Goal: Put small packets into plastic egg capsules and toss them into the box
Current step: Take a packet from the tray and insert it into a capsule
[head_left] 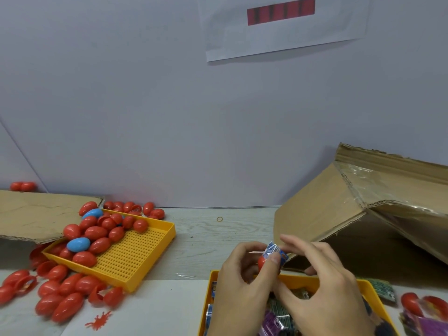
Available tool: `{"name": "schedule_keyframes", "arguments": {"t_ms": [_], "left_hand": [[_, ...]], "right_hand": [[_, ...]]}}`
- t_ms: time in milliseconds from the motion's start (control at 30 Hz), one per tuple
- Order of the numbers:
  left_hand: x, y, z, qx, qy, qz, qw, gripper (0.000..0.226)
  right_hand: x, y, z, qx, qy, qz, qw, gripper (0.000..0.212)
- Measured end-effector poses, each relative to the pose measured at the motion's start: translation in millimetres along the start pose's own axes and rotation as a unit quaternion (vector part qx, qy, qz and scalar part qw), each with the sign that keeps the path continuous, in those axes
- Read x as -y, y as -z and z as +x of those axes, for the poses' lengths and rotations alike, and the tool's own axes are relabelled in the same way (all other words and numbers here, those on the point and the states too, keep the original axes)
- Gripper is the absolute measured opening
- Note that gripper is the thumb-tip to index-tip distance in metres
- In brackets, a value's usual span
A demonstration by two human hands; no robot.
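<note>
Nearest, a yellow tray (368, 286) of packets is partly hidden under both hands. A red egg capsule (262, 261) is gripped by the curled fingers of the left hand (240, 282); a blue-and-white packet (275, 253) is pinched at the capsule's top by the right hand (322, 282). Further left on the surface (218, 241), a perforated yellow tray (135, 253) is seen holding red and blue capsules, with more scattered around. Beyond the hands, at right, the cardboard box (327, 214) is tilted.
</note>
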State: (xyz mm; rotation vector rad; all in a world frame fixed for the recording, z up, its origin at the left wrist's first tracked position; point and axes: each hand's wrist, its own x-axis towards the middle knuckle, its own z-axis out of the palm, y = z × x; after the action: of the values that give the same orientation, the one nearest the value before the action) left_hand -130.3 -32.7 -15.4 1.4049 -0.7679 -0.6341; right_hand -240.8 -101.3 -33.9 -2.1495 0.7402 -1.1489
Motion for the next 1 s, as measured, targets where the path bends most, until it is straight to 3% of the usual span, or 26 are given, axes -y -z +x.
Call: {"name": "schedule_keyframes", "arguments": {"t_ms": [167, 433, 733, 1000], "left_hand": [[3.0, 2.5, 1.1, 0.014, 0.006, 0.002, 1.0, 0.009], [5.0, 2.8, 1.7, 0.004, 0.027, 0.014, 1.0, 0.009], [3.8, 4.3, 4.4, 0.012, 0.048, -0.066, 0.997, 0.028], [4.8, -1.0, 3.6, 0.012, 0.054, -0.107, 0.993, 0.027]], "right_hand": [[-1.9, -0.8, -0.8, 0.011, -0.008, -0.001, 1.0, 0.066], [1.4, -1.7, 2.6, -0.011, 0.047, -0.07, 0.996, 0.082], [-0.8, -4.2, 2.3, 0.006, 0.044, -0.054, 0.998, 0.082], [-2.4, -5.0, 1.8, -0.01, 0.04, -0.06, 0.997, 0.085]]}}
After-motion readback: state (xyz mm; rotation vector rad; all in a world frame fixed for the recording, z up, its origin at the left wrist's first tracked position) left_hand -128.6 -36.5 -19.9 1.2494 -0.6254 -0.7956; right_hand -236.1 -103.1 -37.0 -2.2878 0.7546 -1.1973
